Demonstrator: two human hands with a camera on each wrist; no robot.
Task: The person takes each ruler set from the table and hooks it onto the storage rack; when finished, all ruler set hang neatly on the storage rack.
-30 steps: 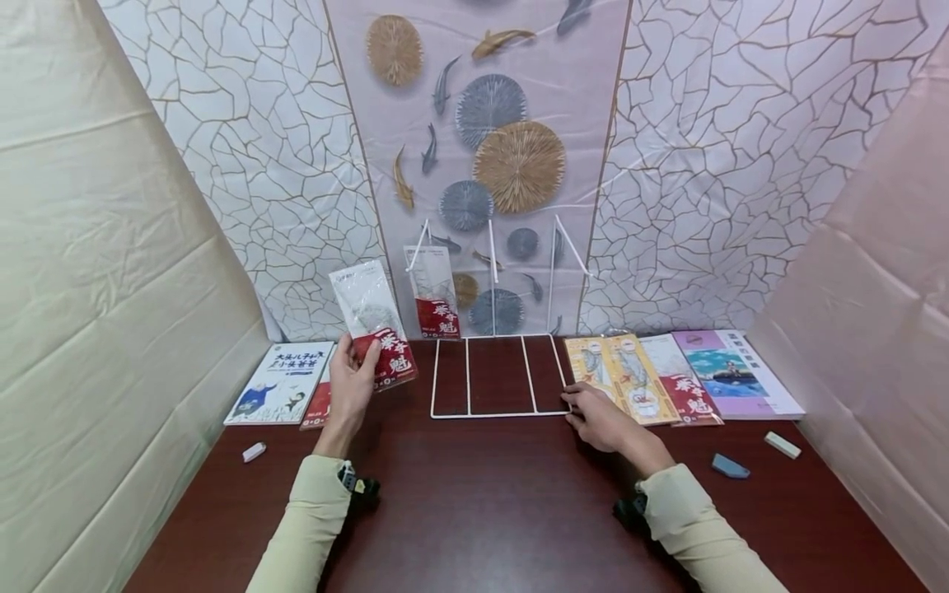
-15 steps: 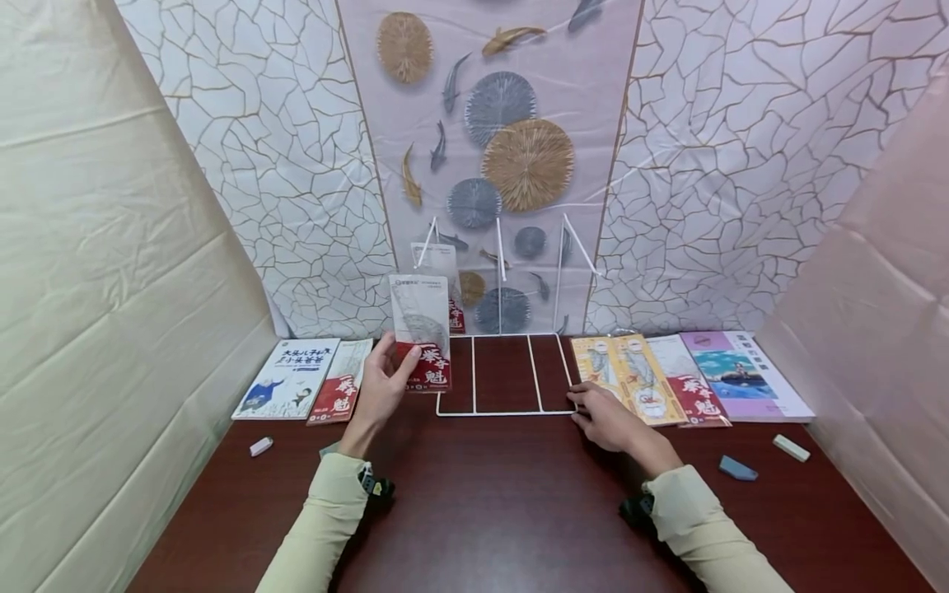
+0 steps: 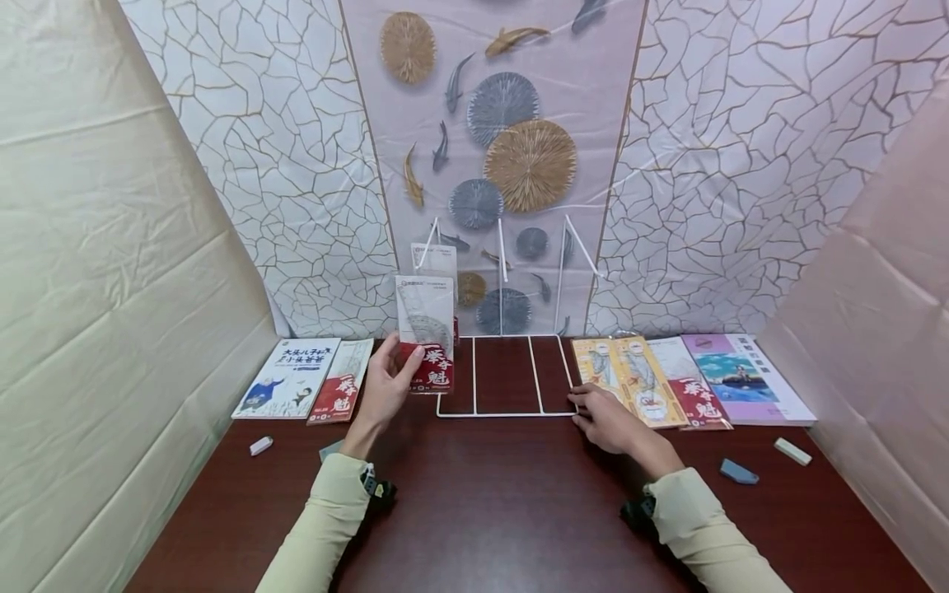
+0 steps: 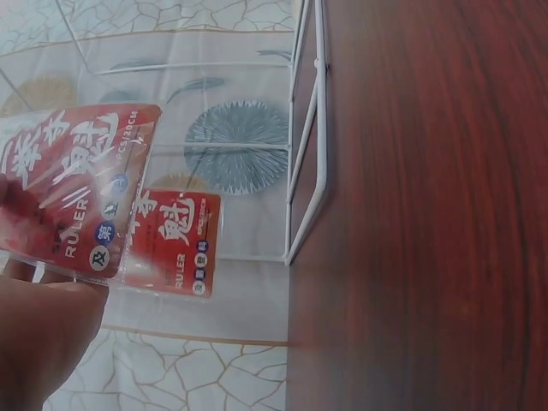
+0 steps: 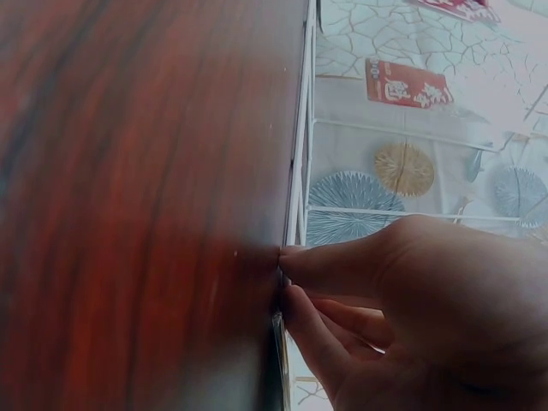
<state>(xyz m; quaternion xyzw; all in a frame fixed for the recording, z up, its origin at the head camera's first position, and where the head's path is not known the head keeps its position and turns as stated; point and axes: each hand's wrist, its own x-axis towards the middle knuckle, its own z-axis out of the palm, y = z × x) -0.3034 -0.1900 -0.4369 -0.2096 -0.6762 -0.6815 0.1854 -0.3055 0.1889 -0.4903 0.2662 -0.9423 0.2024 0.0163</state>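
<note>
Left hand (image 3: pixel 387 385) has a ruler pack (image 3: pixel 426 329) pinched by its lower left edge, thumb on the front, fingers tucked behind. Pack's roughly upright, up off the tabletop (image 3: pixel 504 502), over the left end of a white wire rack (image 3: pixel 507 414). 2nd ruler pack (image 3: pixel 433 257) stands just past the held one, partly hidden by it; can't tell if they touch.

Right hand (image 3: pixel 604 418) is pinching the rack's near right corner btwn thumb & fingers, low down by the tabletop.

Other stuff: left of the left hand there's a 3rd ruler pack (image 3: pixel 341 383) lying flat w/ a white book (image 3: pixel 285 379) beside it, + a small white block (image 3: pixel 261 445) closer in. Just past the right hand are yellow packs (image 3: pixel 630 379), then going right a 4th ruler pack (image 3: pixel 700 387) & a purple/white book (image 3: pixel 741 379). Blue-gray block (image 3: pixel 738 471) & a pale bar (image 3: pixel 792 450) sit to the right of that hand, nearer the person.
</note>
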